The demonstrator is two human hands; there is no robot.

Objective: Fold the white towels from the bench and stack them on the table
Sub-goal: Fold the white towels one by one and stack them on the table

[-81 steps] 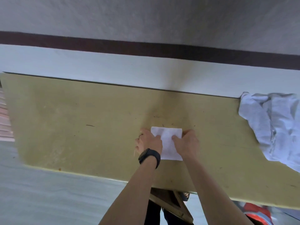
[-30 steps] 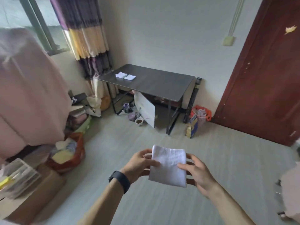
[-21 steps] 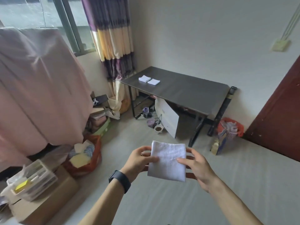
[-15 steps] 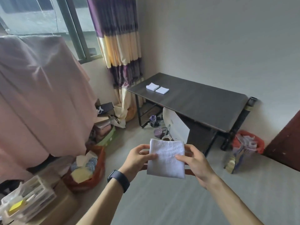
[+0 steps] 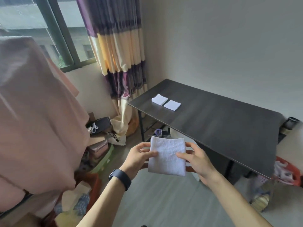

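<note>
A folded white towel (image 5: 168, 158) hangs in the air in front of me, above the floor. My left hand (image 5: 137, 158) pinches its left edge, thumb on top. My right hand (image 5: 196, 161) pinches its right edge the same way. Ahead and to the right stands a dark table (image 5: 213, 122). Two folded white towels lie side by side near the table's far left corner, the left one (image 5: 159, 99) and the right one (image 5: 172, 105). The bench is out of view.
A pink cloth (image 5: 36, 112) hangs large at the left. Boxes and bags (image 5: 101, 128) crowd the floor below a striped curtain (image 5: 116, 51). A red basket (image 5: 288, 172) sits beyond the table's right end. Grey floor (image 5: 164, 202) lies between me and the table.
I have lifted the folded towel off the yellow bench and turned to the room. Since then the table has come closer, with both hands still holding the towel.
</note>
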